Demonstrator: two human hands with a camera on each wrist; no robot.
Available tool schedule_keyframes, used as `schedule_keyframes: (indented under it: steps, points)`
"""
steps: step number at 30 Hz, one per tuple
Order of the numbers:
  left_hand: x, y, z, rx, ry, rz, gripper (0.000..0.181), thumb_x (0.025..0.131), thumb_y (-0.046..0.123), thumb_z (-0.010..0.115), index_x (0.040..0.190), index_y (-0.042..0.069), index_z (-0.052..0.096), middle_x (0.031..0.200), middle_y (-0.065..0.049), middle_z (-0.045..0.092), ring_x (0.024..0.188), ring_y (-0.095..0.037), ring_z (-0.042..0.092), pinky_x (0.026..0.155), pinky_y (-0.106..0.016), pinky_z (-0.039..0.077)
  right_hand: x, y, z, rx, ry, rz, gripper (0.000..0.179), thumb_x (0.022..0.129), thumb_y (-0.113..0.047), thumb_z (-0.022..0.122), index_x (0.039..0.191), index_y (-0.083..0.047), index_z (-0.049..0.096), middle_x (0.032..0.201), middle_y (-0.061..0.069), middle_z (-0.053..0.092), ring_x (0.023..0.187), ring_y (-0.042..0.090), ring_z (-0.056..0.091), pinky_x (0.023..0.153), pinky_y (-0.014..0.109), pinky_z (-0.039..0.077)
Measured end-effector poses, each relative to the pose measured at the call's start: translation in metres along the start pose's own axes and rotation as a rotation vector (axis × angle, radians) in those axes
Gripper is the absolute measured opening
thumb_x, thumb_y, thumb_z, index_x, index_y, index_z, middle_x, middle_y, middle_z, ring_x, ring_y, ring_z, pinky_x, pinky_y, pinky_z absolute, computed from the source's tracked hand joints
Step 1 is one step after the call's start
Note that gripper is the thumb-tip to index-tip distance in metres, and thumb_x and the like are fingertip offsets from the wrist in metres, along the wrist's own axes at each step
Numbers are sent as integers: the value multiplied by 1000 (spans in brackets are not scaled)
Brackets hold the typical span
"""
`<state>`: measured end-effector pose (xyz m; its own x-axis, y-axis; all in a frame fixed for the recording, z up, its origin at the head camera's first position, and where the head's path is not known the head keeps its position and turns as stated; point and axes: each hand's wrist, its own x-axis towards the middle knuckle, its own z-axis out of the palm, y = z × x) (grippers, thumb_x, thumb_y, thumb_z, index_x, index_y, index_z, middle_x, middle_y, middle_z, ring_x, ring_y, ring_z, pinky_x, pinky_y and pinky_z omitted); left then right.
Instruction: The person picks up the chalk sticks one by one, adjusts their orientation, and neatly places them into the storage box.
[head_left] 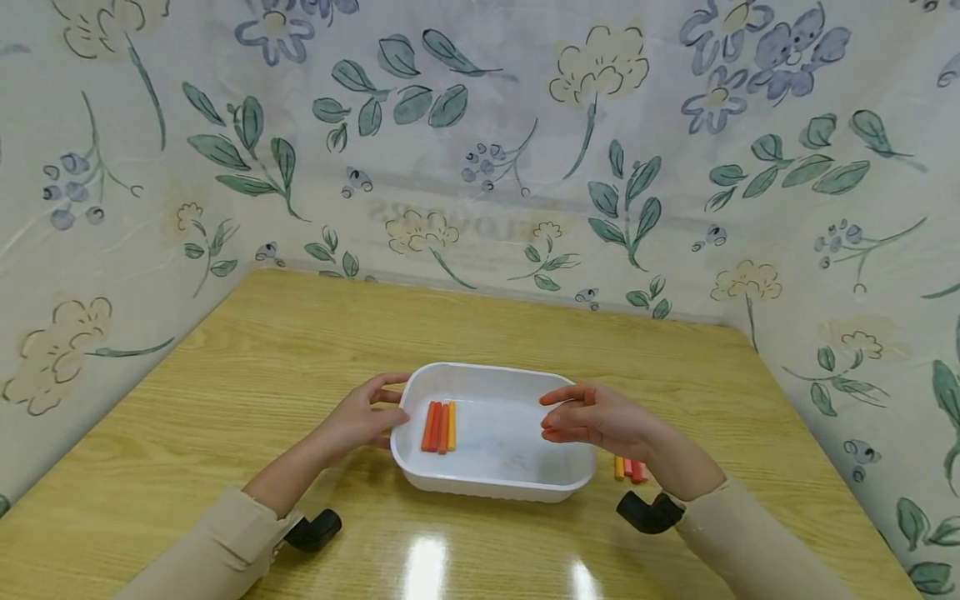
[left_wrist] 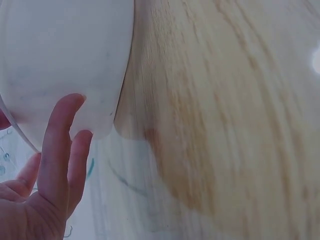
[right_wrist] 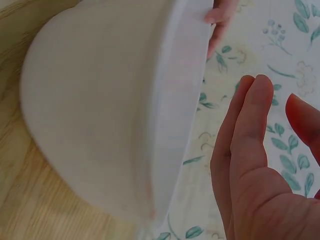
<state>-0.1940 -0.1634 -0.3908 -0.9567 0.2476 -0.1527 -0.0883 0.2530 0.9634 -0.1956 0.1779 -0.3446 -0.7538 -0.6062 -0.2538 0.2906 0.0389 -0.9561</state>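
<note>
A white plastic tray (head_left: 495, 479) rests on the table in front of me, its floor visible inside the rim. Several short orange and yellow sticks (head_left: 438, 427), like crayons or pastels, lie side by side near its left end. My left hand (head_left: 367, 414) holds the tray's left end, thumb over the rim and fingers against the outer wall (left_wrist: 60, 60). Over the right end hovers my right hand (head_left: 592, 417), fingers loosely bent with nothing between them. Its fingertips look stained orange-red. The right wrist view shows this hand (right_wrist: 250, 165) apart from the tray's rim.
More sticks (head_left: 630, 468), yellow, pink and red, lie right of the tray, partly hidden by the right hand and wrist. The wood-grain table (head_left: 480, 325) is bordered by flower-patterned cloth (head_left: 480, 150) at the back and sides. A black wrist mount (head_left: 648, 512) hangs beneath the right sleeve.
</note>
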Motion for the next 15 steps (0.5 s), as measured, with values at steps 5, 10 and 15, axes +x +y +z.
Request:
schedule_keyframes:
  steps: [5, 10, 15]
  points:
    - [0, 0, 0, 6, 8, -9, 59, 86, 5, 59, 140, 6, 34, 128, -27, 41, 99, -34, 57, 67, -42, 56, -15, 8, -15, 17, 18, -21, 29, 92, -3, 55, 118, 8, 47, 93, 7, 63, 93, 20, 63, 90, 36, 48]
    - [0, 1, 0, 13, 14, -7, 59, 86, 6, 59, 140, 7, 34, 128, -27, 41, 100, -34, 56, 67, -42, 56, -31, 14, -30, 27, 66, -36, 27, 91, -3, 55, 116, 5, 49, 94, 8, 63, 93, 20, 64, 91, 36, 47]
    - [0, 1, 1, 11, 13, -13, 60, 86, 5, 59, 140, 6, 34, 128, -27, 41, 99, -34, 57, 66, -42, 56, -45, 19, -40, 19, 117, -25, 28, 92, -5, 56, 117, 6, 48, 95, 8, 62, 92, 20, 63, 92, 39, 46]
